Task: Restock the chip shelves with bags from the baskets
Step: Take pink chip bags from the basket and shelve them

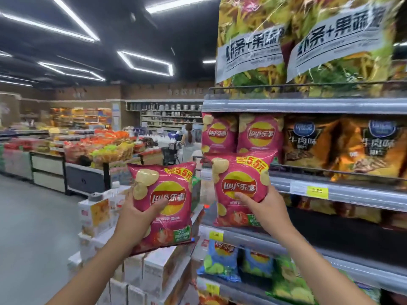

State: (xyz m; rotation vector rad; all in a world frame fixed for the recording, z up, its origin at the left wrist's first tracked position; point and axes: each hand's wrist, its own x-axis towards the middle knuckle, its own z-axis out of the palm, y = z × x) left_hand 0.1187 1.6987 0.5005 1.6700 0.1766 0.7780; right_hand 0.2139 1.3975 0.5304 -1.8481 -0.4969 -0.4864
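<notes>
The left hand (pixel 136 219) grips the left pink bag (pixel 164 194) by its lower left side; the thumb lies across the printed front just under the logo, and the other fingers (pixel 161 204) are tucked behind the foil, so how they lie there cannot be told. This bag stands upright above the fingers, long axis close to vertical, sealed top edge up and front turned to the camera; it is held in open air left of the shelving, above a stack of white boxes (pixel 158 271).

The right hand (pixel 266 208) holds the right pink bag (pixel 237 183) in the same manner; its thumb presses on the front below the logo while the remaining fingers (pixel 269 187) curl round the bag's right edge and back. That bag is also upright, top seal up, long axis near vertical with a slight lean, face to the camera; it rises above the fingers to the front of the chip shelf (pixel 308 188), its top edge overlapping the lower part of the two shelved pink bags (pixel 259 133) that stand just beyond the fingertips.

Right of those fingers, on the same shelf, stand orange-brown bags (pixel 308 146); above them, on the top shelf, are large clear bags (pixel 248 51) with white labels; below the right wrist, blue bags (pixel 220 258) and green ones sit on a lower shelf. The two held bags are apart, not touching.
</notes>
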